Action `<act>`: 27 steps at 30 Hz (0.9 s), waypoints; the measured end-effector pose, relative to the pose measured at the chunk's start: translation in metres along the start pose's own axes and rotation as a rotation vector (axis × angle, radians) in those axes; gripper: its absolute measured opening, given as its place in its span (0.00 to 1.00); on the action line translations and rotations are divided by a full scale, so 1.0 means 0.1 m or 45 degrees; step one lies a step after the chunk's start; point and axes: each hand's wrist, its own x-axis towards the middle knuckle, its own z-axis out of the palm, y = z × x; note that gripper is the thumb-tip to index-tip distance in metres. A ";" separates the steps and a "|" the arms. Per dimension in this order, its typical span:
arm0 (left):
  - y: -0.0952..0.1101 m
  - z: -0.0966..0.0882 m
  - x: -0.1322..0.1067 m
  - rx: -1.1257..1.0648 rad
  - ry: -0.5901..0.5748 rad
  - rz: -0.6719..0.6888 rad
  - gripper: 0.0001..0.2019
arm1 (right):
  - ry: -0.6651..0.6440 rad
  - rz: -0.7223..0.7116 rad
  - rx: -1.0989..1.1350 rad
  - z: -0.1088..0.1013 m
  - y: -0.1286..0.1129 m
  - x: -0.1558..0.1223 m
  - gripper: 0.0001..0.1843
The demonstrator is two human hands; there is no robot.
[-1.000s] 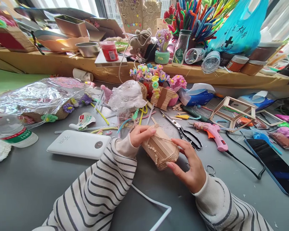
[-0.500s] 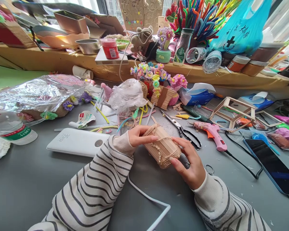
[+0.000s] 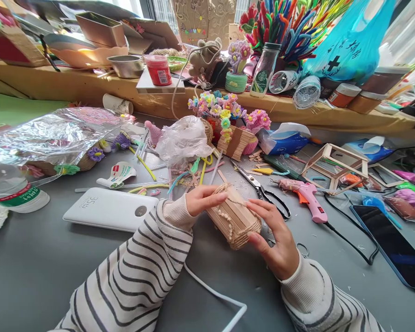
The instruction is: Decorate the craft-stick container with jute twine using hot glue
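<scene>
A small pot made of wooden craft sticks [image 3: 232, 216], bound with jute twine at both ends and trimmed with a bead string, lies tilted on its side above the grey table [image 3: 55, 258]. My left hand [image 3: 203, 199] grips its far end, thumb on top by the twine. At the near end, my right hand [image 3: 275, 236] has its fingers curled round the twine-wrapped rim. A thin twine strand runs across the pot between both hands. Both sleeves are striped.
Scissors [image 3: 263, 192] and a pink glue gun [image 3: 306, 195] with its black cord lie right of the pot. A white power bank [image 3: 112, 209] sits left, a phone [image 3: 390, 237] far right. A white pipe cleaner [image 3: 216, 295] lies near me. Flower crafts, a plastic bag and a wooden frame crowd the back.
The pot has turned slightly in my hands and its near end dropped a little. My right hand slid down around that end. The view shifted slightly.
</scene>
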 end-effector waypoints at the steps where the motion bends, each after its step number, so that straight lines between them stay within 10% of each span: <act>1: 0.00 0.01 0.00 -0.018 0.011 -0.013 0.17 | 0.010 -0.003 -0.016 -0.01 -0.01 0.02 0.22; 9: -0.03 0.07 -0.03 -0.300 -0.087 -0.054 0.16 | 0.121 -0.179 -0.148 -0.12 -0.13 0.37 0.08; 27: -0.07 0.01 0.03 -0.228 -0.060 0.008 0.17 | 0.075 -0.851 -0.559 -0.19 -0.08 0.46 0.12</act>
